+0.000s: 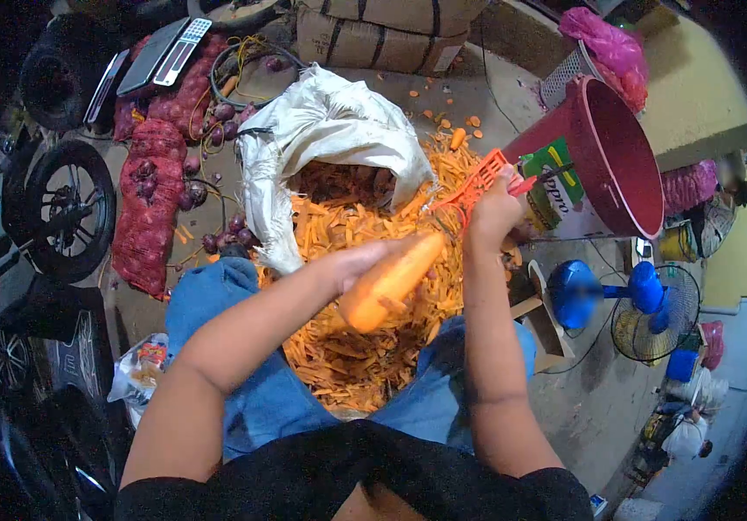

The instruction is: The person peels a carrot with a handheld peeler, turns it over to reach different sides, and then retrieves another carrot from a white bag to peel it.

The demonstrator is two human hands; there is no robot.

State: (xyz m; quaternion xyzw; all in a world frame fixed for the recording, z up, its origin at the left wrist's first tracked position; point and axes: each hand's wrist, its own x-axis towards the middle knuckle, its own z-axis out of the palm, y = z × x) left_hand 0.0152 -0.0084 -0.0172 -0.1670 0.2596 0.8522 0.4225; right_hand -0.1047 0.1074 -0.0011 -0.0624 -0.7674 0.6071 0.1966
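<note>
My left hand (360,262) is closed around a thick orange carrot (391,285), held at a slant above the ground between my knees. My right hand (493,215) grips a red-orange plastic peeler (475,187) with a slotted body; its blade end lies a little beyond the carrot's upper end, apart from it as far as I can see. Below both hands spreads a heap of carrot peelings (347,360). A white woven sack (339,117) lies open over the heap's far side, with more orange strips at its mouth.
A maroon bucket (621,165) tilts at the right, beside a standing fan (656,313). Left are red net sacks of onions (143,208), loose onions, a scale (155,56) and a motorbike wheel (69,204). Cardboard boxes (373,39) stand behind.
</note>
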